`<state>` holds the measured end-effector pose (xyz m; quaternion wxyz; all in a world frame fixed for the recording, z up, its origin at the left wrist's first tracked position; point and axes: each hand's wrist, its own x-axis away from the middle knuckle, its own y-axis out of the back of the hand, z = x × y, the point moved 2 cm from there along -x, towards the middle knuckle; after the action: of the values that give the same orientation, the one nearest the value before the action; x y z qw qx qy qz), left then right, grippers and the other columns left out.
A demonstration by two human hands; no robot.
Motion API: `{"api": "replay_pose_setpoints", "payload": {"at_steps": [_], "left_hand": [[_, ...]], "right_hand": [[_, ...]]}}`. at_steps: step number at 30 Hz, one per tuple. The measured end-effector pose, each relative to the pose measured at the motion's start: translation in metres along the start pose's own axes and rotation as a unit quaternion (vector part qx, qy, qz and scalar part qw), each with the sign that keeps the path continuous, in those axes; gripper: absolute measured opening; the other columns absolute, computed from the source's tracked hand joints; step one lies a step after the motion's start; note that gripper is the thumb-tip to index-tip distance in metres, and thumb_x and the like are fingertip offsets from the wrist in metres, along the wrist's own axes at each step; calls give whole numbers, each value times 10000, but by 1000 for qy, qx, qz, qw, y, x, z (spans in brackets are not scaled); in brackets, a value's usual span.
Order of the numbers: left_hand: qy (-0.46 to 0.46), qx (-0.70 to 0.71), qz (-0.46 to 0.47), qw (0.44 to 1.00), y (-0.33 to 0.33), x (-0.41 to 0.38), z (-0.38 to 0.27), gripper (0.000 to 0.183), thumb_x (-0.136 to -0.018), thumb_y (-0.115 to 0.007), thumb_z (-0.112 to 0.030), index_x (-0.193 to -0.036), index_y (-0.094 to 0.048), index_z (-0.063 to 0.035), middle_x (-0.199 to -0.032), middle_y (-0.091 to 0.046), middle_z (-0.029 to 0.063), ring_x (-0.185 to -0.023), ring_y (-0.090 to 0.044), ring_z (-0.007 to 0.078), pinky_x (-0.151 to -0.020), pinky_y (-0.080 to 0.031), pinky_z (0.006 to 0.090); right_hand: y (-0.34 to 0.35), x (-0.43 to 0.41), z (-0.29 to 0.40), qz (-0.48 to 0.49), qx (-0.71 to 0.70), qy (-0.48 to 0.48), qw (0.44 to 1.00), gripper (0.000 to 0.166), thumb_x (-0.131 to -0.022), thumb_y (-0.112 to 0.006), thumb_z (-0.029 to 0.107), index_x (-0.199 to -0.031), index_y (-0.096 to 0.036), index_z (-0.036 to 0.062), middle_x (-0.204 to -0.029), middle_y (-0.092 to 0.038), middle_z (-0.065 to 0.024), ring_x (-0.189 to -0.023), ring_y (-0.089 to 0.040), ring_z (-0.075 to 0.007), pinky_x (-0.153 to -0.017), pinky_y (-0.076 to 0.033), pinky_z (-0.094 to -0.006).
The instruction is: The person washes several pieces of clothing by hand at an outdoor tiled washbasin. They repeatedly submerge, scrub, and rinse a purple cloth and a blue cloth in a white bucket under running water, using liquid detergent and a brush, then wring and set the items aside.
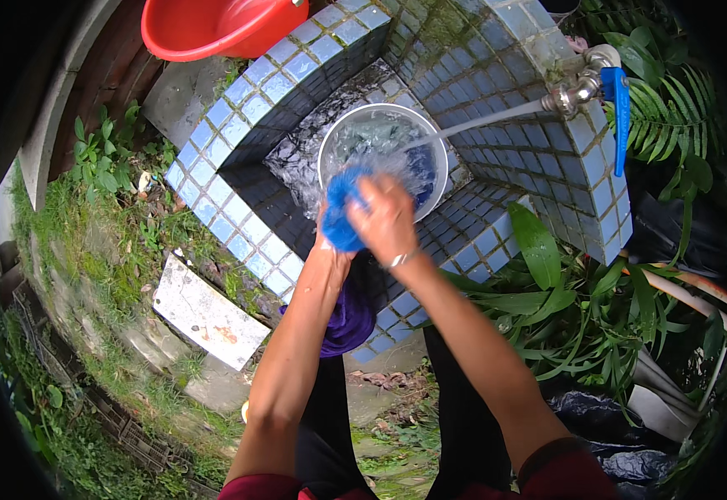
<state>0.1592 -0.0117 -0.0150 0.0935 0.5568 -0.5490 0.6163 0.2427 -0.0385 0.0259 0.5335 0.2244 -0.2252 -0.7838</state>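
Observation:
A wet blue cloth (341, 219) is bunched between my two hands, above the near rim of a round bucket (444, 181). My left hand (327, 240) grips it from the left and below, mostly hidden by the cloth. Pressed on its right side is my right hand (388, 212), blurred by motion, with a band at the wrist. Water (485, 125) streams from a metal tap (579, 90) with a blue lever handle (616, 119) into the bucket. Inside, greenish and dark blue fabric (422, 172) lies under churning water.
Blue-tiled basin walls (247, 106) surround the bucket, and water covers part of the floor. A purple cloth (347, 325) hangs over the near wall by my left forearm. At the top left is a red plastic tub (226, 31). Leafy plants (544, 294) crowd the right side.

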Motion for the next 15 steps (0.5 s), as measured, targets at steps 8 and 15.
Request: {"api": "replay_pose_setpoints", "payload": {"at_steps": [8, 15], "left_hand": [[-267, -464, 10, 844, 26, -14, -40, 344, -969, -510, -236, -1266, -421, -87, -1195, -483, 83, -1060, -459, 161, -922, -377, 302], [-330, -662, 67, 670, 35, 22, -24, 689, -715, -673, 50, -1340, -416, -90, -1277, -477, 188, -1175, -489, 365, -981, -403, 409]], "right_hand": [[-19, 14, -144, 98, 307, -22, 946, 374, -791, -597, 69, -1160, -631, 116, -1075, -539, -187, -971, -500, -385, -871, -432, -458], [17, 3, -76, 183, 53, -117, 975, 155, -854, -594, 124, -964, -614, 16, -944, -623, -207, -874, -605, -388, -738, -469, -418]]}}
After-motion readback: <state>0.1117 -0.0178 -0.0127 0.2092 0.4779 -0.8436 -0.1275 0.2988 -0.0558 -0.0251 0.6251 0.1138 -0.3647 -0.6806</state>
